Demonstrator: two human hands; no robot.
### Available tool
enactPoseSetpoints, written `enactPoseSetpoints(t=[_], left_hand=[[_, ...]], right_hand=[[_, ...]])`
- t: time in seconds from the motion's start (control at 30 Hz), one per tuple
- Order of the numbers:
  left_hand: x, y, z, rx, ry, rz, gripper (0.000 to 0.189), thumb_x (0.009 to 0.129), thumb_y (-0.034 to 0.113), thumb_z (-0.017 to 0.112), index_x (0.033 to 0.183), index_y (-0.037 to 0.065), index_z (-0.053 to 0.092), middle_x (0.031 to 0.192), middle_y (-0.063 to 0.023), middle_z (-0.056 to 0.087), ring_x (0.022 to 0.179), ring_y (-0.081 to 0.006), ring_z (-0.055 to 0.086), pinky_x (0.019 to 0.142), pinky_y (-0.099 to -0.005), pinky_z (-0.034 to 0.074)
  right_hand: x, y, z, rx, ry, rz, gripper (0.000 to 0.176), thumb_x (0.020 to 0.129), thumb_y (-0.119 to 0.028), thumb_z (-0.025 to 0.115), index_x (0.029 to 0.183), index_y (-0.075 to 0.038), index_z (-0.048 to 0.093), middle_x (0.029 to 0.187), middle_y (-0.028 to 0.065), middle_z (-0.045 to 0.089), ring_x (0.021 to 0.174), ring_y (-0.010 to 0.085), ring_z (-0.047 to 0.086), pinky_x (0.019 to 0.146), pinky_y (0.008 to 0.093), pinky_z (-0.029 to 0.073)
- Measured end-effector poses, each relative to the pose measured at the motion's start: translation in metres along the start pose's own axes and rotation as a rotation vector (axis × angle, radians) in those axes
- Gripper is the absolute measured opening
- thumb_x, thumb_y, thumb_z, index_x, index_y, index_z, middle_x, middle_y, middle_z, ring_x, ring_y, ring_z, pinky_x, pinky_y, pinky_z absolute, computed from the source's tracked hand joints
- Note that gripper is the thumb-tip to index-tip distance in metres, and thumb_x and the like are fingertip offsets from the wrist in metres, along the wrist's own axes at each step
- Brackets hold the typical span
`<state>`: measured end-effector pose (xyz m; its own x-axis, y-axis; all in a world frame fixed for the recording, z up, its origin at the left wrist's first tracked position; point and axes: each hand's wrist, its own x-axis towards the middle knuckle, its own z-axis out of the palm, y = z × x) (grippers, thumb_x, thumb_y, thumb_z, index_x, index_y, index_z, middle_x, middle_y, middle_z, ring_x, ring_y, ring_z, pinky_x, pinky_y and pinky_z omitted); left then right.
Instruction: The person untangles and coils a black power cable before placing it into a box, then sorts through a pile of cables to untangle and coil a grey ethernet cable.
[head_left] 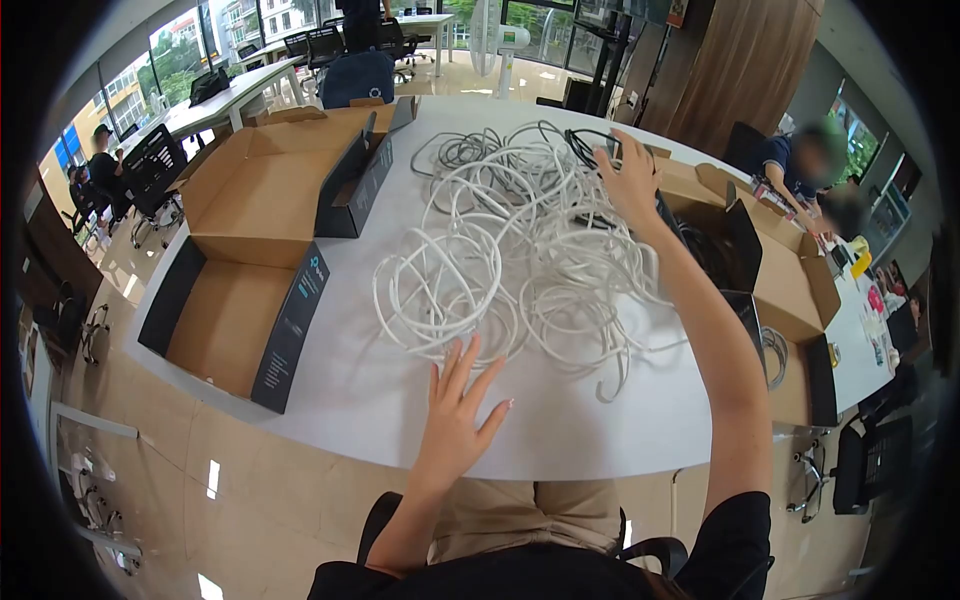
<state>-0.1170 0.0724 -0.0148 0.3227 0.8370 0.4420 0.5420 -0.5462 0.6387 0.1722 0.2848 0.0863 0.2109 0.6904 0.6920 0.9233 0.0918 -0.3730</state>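
A big tangle of white cables (450, 265) spreads over the middle of the white table (390, 420). My left hand (460, 405) is at the near edge of the tangle, fingers spread, holding nothing. At the far right of the pile, my right hand (632, 185) curls its fingers around a coiled black cable (582, 150); its fingertips are partly hidden. Grey cables (470, 152) lie coiled at the back of the heap.
On the left stand an open cardboard box (225, 320) and another dark box (358, 190) behind it. Open boxes on the right hold black cables (705, 240) and a grey cable coil (774, 355). A person (790, 165) sits beyond them. Office chairs (155, 175) stand around.
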Motion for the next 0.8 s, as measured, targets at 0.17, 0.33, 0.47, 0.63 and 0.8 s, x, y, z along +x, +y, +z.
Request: enactPoseSetpoints(t=[0.17,0.33,0.47,0.63,0.8], left_hand=[[0.005,-0.001,-0.003,-0.054,0.026,0.049,0.043,0.073,0.012,0.066,0.115,0.011,0.056,0.131,-0.0096,0.043,0.124,-0.0324,0.035,0.101,-0.0489,0.027],[0.007,-0.002,-0.003,-0.041,0.022,0.082,0.038,0.073,0.010,0.066,0.110,0.010,0.057,0.125,-0.0083,0.048,0.119,-0.0306,0.042,0.097,-0.0457,0.033],[0.008,-0.004,-0.001,-0.060,0.021,0.101,0.036,0.073,0.010,0.066,0.108,0.009,0.058,0.121,-0.0072,0.051,0.116,-0.0291,0.045,0.095,-0.0423,0.037],[0.007,-0.002,-0.003,-0.049,0.018,0.125,0.033,0.074,0.009,0.064,0.106,0.008,0.058,0.119,-0.0074,0.053,0.114,-0.0283,0.047,0.094,-0.0405,0.038],[0.006,-0.002,-0.001,-0.092,0.051,0.157,0.028,0.075,0.008,0.063,0.102,0.006,0.060,0.115,-0.0078,0.055,0.111,-0.0281,0.049,0.093,-0.0385,0.039]], right_hand=[[0.070,0.064,0.046,-0.127,-0.116,-0.062,0.065,0.071,-0.035,0.066,0.124,-0.004,0.043,0.122,0.0191,0.048,0.120,0.0347,0.038,0.102,0.0486,0.025],[0.079,0.052,0.061,-0.382,-0.546,0.048,0.071,0.061,-0.035,0.071,0.119,-0.002,0.047,0.119,0.0212,0.051,0.115,0.0357,0.045,0.099,0.0477,0.030],[0.081,0.065,0.081,-0.385,-0.687,0.085,0.058,0.061,-0.041,0.070,0.101,-0.001,0.059,0.106,0.0214,0.058,0.103,0.0324,0.056,0.090,0.0448,0.041],[0.092,0.085,0.077,-0.075,-0.589,0.214,0.035,0.075,-0.035,0.063,0.086,-0.001,0.064,0.070,0.0125,0.066,0.071,0.0257,0.065,0.072,0.0362,0.050],[0.108,0.062,0.012,0.581,0.059,0.164,0.033,0.089,-0.028,0.051,0.074,0.001,0.060,0.056,0.0080,0.061,0.054,0.0128,0.060,0.052,0.0256,0.046]])
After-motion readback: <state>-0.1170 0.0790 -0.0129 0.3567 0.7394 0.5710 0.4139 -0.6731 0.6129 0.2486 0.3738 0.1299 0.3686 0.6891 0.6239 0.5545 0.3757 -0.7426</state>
